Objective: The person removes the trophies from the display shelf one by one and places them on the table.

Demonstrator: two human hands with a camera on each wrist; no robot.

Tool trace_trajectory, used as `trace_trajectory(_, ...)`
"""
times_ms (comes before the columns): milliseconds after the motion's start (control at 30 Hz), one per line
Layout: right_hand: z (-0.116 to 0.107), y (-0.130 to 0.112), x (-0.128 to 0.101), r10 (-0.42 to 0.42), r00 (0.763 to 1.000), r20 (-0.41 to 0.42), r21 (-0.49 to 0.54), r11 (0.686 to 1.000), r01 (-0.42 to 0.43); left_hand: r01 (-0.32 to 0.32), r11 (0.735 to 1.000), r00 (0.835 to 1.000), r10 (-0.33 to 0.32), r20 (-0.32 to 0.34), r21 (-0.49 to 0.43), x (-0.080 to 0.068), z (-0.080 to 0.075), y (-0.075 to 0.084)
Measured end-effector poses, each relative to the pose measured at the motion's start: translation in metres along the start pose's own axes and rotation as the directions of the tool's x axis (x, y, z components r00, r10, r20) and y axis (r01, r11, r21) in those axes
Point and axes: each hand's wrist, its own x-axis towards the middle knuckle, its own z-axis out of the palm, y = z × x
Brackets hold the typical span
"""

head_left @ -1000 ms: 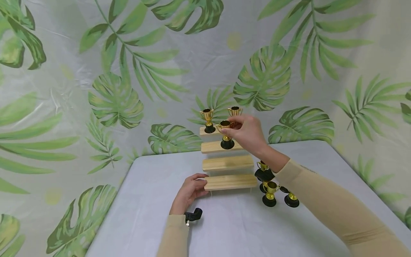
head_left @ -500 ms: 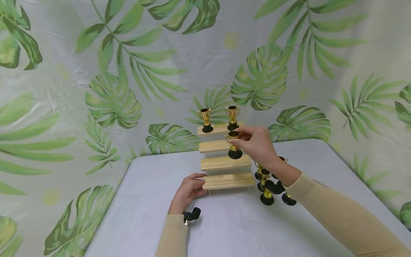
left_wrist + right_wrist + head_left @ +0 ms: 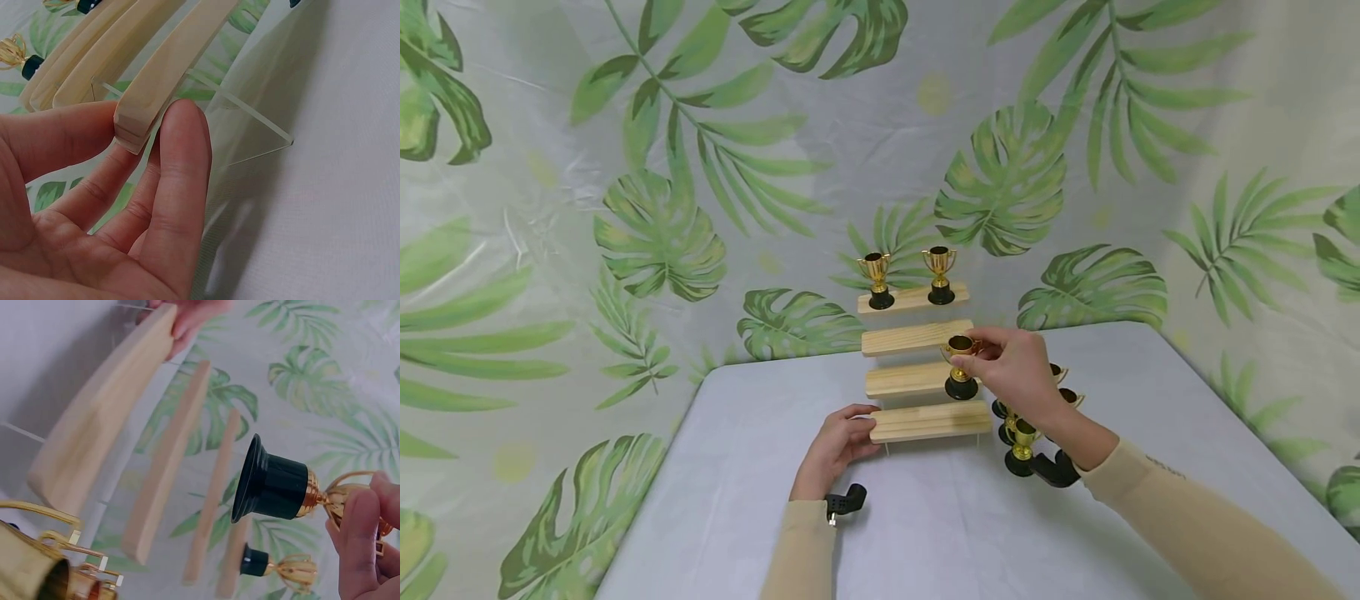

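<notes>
Right hand (image 3: pixel 1018 367): I have it pinching a small gold trophy (image 3: pixel 960 367) by the cup, fingertips (image 3: pixel 359 550) closed on the rim and handles; its black base hangs just over the right end of the second step from the bottom (image 3: pixel 910 380), whether touching I cannot tell.

Left hand (image 3: pixel 838 446): fingers curled lightly round the left end of the bottom step (image 3: pixel 928 422), thumb beneath, bracing the tiered wooden stand (image 3: pixel 916 337).

Top step (image 3: pixel 912 298): two trophies (image 3: pixel 876 279) standing upright.

Table (image 3: pixel 925 525), right of the stand: a cluster of loose trophies (image 3: pixel 1022 442), partly hidden by my wrist.

Step in hand, as I judge it: setting this trophy on a tier. The next move calls for lowering the base flat and square onto the board, then easing the pinch without tipping it.
</notes>
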Motion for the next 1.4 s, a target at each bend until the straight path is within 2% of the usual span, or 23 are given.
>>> trace_trajectory(133,0.002,0.008,-0.009,-0.012,1.000,-0.005,-0.007,1.000,0.012,-0.001,1.000,1.000,0.001,0.004,0.000,0.001,0.000,0.000)
trace_trajectory(533,0.013,0.026,-0.039,0.058,0.998,0.031,-0.046,0.997,-0.056,0.011,1.000,1.000,-0.011,-0.014,-0.009,0.002,-0.002,-0.001)
trace_trajectory(800,0.024,0.038,-0.055,0.016,1.000,0.015,-0.104,0.994,-0.015,0.009,1.000,1.000,-0.010,-0.021,-0.029,0.002,-0.003,-0.002)
trace_trajectory(967,0.031,0.045,-0.064,0.018,0.999,0.026,-0.119,0.993,-0.015,0.008,0.999,1.000,-0.008,-0.018,-0.031,0.002,-0.002,-0.002)
trace_trajectory(1400,0.045,0.053,-0.080,0.084,0.993,0.079,-0.116,0.990,-0.074,0.016,1.000,1.000,-0.016,-0.009,-0.017,0.003,-0.001,-0.001)
